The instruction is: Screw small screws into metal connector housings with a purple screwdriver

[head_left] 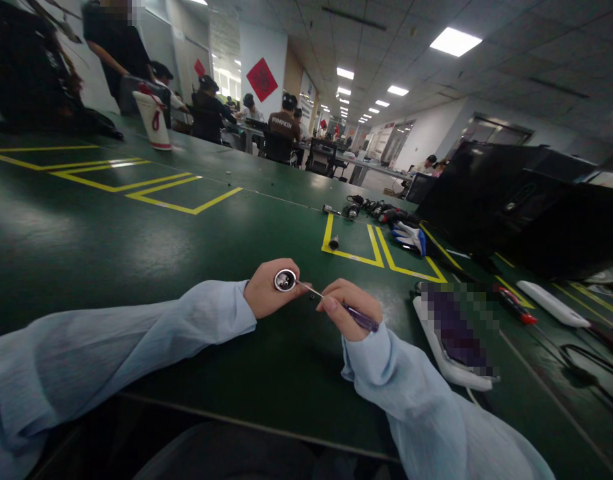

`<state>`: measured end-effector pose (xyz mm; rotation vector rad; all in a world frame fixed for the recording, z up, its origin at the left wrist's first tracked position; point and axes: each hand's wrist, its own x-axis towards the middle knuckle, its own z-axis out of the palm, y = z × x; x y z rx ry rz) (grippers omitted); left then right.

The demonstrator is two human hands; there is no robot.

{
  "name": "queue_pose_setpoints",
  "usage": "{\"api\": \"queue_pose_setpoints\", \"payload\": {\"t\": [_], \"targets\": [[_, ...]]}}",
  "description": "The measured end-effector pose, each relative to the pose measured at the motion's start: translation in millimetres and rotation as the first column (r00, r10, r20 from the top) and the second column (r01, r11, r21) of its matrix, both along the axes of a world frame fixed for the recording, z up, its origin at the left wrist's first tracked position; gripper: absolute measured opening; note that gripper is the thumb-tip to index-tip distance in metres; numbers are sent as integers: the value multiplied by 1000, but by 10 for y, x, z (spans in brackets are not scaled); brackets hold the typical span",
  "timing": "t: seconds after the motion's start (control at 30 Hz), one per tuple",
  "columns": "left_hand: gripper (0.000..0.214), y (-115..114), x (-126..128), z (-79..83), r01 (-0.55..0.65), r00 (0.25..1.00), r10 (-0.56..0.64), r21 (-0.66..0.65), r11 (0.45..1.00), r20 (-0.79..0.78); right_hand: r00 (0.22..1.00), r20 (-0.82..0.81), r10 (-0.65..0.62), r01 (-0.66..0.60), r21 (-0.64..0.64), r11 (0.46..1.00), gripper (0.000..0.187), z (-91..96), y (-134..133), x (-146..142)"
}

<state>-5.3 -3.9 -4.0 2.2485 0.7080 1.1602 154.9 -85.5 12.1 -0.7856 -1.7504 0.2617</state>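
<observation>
My left hand (266,288) is closed around a short round metal-rimmed part (285,281), perhaps a socket or connector. Its open end faces me, with small silver pieces inside a dark hollow. In my right hand (350,303) is a thin screwdriver (362,319) with a purple handle, its shaft pointing left. The shaft's end reaches the left hand's fingers beside the round part; whether the tip touches anything I cannot tell. Below the shaft, a tiny dark piece (312,297) lies on the green table (226,257).
A small metal cylinder (334,242) stands inside yellow tape markings. Behind it lie dark cables and fittings (371,208) and a blue-white glove (409,235). To the right are a phone on a white base (451,340), a red-handled tool (516,305) and black boxes (516,200). A paper cup (153,120) stands far left.
</observation>
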Motion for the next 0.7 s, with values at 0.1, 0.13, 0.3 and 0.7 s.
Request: {"api": "queue_pose_setpoints", "payload": {"t": [0.1,0.13,0.3,0.7], "targets": [[27,0,6,-8,5,1000,-5,-23,1000,-3,998,-39,-56,59,78,995,11,-33,29,-37],[26,-4,11,-8,14,1000,-14,-24,1000,-8,995,-53,-81,86,99,991,5,-58,45,-59],[25,-37,50,10,69,995,-71,-31,997,-68,987,32,-158,152,148,977,21,-236,173,-165],[57,64,83,-74,30,996,-19,120,992,-89,923,245,-295,181,400,899,18,-164,323,-137]]}}
